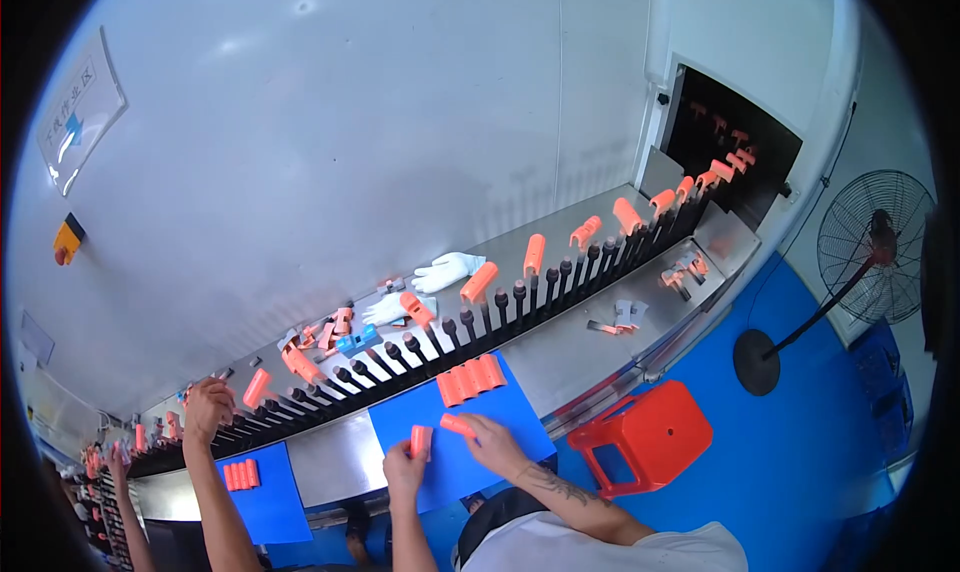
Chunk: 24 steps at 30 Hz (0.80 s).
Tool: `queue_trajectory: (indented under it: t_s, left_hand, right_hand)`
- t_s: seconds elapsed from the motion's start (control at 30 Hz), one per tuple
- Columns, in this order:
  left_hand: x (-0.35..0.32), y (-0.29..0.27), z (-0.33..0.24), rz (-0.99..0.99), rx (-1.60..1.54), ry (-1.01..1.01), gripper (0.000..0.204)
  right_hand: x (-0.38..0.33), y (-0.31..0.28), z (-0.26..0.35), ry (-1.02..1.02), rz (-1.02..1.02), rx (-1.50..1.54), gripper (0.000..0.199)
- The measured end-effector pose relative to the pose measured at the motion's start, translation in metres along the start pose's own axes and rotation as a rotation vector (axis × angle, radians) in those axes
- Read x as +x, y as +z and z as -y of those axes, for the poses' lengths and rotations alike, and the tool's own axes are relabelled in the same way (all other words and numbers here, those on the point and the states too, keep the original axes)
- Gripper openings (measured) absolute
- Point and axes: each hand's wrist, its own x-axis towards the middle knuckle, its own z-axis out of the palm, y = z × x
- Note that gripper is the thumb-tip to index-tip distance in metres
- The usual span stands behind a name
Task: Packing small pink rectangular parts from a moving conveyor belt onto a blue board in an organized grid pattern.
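My left hand is closed around an orange curved plastic shell, held upright over a blue mat. Just to its right, my right hand grips a second orange plastic shell, tilted, by one end. The two shells are close but apart. Beyond my hands, a row of several orange shells lies side by side at the mat's far edge. Black spindles stand in a long line behind the mat, some carrying similar orange shells.
A co-worker's hand reaches to the spindles at left, near another blue mat. White gloves and loose parts lie behind the line. A red stool and a fan stand at right. The line enters a dark opening.
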Motion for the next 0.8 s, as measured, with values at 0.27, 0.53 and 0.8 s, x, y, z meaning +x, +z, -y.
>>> queue_trajectory:
  t_s: [0.27,0.53,0.8]
  left_hand:
    - [-0.02,0.035,0.016,-0.076,-0.27,0.03,0.064]
    - [0.024,0.052,0.004,-0.103,-0.327,0.225,0.042]
    - [0.045,0.074,-0.02,-0.051,-0.282,0.21,0.047]
  right_hand:
    - [-0.024,0.038,-0.009,-0.266,0.189,-0.243,0.038]
    - [0.036,0.035,-0.009,-0.381,0.124,-0.629,0.036]
    - [0.04,-0.007,-0.01,-0.305,-0.011,-0.544,0.033]
